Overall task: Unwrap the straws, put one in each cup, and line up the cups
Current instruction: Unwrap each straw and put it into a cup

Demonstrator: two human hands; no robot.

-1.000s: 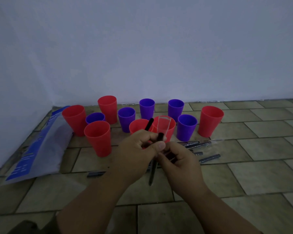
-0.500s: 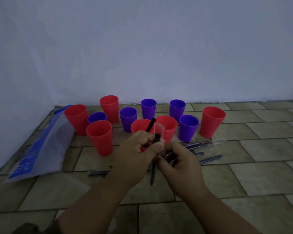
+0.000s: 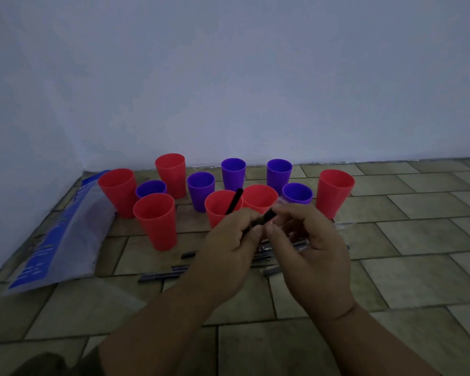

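Black straw [image 3: 267,214] between the fingers [image 3: 272,230]

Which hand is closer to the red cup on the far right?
Right. The right hand is just in front of the red cup, slightly left of it; the left hand is farther left, beyond the right hand.

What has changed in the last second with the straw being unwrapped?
The black straw, upright a second ago and hanging below the hands, now slants up to the right between left hand and right hand. Both keep hold of it. The clear wrapper that stood above its tip is hard to make out now. The cups and blue bag stayed put.
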